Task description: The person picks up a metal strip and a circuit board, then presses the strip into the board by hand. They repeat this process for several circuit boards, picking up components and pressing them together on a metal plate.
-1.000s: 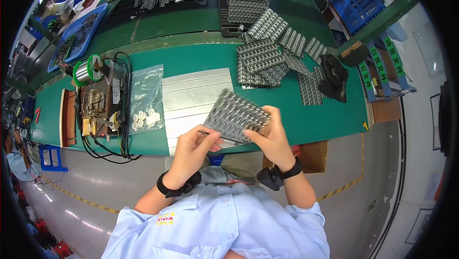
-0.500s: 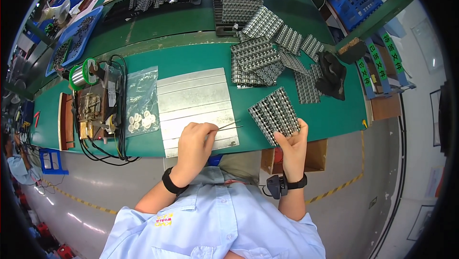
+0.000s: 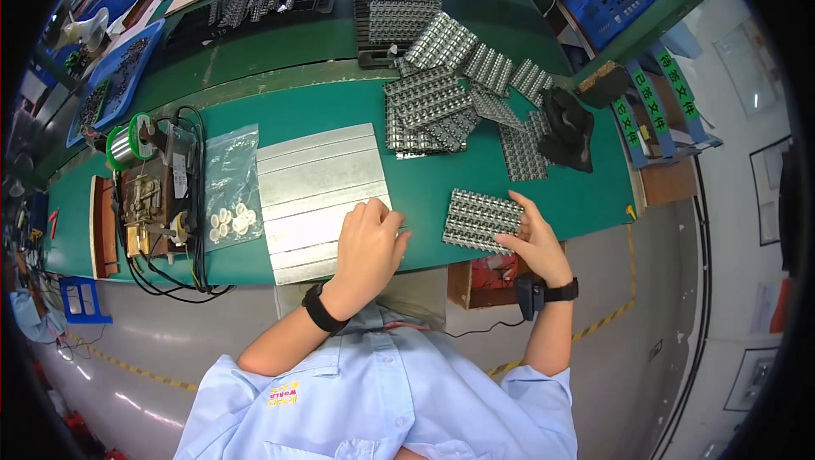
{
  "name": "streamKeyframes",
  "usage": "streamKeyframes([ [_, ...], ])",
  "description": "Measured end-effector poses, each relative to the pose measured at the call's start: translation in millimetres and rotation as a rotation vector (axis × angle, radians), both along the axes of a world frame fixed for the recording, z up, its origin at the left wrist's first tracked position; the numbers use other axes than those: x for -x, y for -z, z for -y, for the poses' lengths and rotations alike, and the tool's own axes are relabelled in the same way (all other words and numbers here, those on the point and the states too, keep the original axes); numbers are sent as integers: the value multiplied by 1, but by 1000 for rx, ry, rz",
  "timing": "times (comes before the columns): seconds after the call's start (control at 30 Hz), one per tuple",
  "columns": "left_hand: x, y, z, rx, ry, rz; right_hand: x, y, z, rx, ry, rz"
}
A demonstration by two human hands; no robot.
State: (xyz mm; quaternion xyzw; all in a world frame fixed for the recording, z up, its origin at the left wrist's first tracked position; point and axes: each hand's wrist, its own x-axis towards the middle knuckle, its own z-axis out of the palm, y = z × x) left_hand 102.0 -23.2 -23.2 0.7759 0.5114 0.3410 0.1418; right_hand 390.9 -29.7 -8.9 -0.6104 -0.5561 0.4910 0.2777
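A rectangular panel [image 3: 480,221] with rows of small shiny metal parts is at the front of the green mat. My right hand [image 3: 543,244] grips its right edge between thumb and fingers. To the left, my left hand [image 3: 370,244] is curled over the right edge of a silvery grooved metal plate [image 3: 323,173]. The tweezers seen in it earlier are almost wholly hidden behind its fingers now. Behind the right hand, similar panels [image 3: 429,99] lie in a loose heap, beside a crumpled black cloth or glove [image 3: 567,131].
A soldering-wire spool [image 3: 127,146] on a stand with black cables is at left. White round pieces [image 3: 233,222] lie in or on a clear bag. Further back are a rack of stacked panels [image 3: 399,10] and a blue tray [image 3: 127,70]. A file holder [image 3: 654,112] stands right.
The panel has turned and come down flatter to the mat, and my right hand has shifted to its right edge. My left hand has moved right and turned, hiding the tweezers.
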Motion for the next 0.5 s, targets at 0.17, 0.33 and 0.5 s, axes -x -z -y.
streamKeyframes([
  [0.17, -6, 15, -6, -29, -21, -76, 3, 4, -13, -344, -49, 454],
  [0.33, -7, -1, -1, -123, -17, -54, 1, 16, -10, -341, 56, 281],
  [0.5, 31, -41, 12, -175, -4, 31, -4, 20, -5, -270, 140, 167],
])
